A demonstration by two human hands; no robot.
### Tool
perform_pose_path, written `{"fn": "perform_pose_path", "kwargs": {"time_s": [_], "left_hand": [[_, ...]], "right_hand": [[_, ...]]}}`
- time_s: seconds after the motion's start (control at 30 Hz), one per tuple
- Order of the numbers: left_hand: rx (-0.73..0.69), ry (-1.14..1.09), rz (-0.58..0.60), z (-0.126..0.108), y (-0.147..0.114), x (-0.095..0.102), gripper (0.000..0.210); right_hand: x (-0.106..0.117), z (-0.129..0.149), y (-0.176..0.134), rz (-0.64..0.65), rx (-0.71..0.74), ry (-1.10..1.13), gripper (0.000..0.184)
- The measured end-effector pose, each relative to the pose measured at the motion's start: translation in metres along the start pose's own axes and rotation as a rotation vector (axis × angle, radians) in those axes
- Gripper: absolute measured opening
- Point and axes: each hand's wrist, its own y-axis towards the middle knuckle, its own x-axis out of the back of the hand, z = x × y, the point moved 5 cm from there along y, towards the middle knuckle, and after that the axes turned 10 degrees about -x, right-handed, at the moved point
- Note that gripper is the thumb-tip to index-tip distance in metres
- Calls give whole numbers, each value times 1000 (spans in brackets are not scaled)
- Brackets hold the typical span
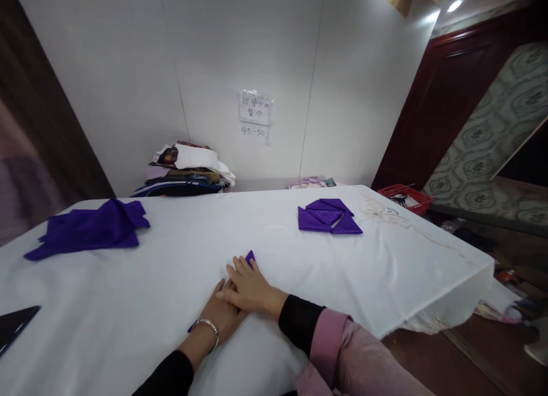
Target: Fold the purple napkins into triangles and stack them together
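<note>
Both hands lie over a folded purple napkin (250,257) near the front middle of the table; only a pointed tip beyond the fingers and a small corner by the left wrist show. My right hand (250,285) rests flat with its fingers stretched out, partly over the left. My left hand (220,312), wearing a silver bangle, lies flat beneath it, its fingers partly covered. Farther back on the right sit folded purple napkins (319,219) with pointed corners. On the left is a loose heap of purple napkins (94,227).
A white cloth covers the table (192,230). Stacked clothes (188,170) stand behind its back edge, below a paper sign (256,113) on the wall. A dark flat device (17,324) lies at the left edge. Beyond the right side is a red basket (411,199).
</note>
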Motion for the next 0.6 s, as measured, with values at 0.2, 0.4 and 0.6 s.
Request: {"fn": "perform_pose_path", "kwargs": {"time_s": [0.2, 0.4, 0.6], "left_hand": [[34, 9, 28, 3, -1, -4, 67], [40, 15, -31, 5, -8, -3, 74], [187, 65, -65, 36, -45, -11, 77]], "right_hand": [[-9, -18, 5, 6, -52, 25, 68], [-8, -17, 2, -34, -35, 29, 68], [-12, -17, 1, -47, -13, -27, 75]]}}
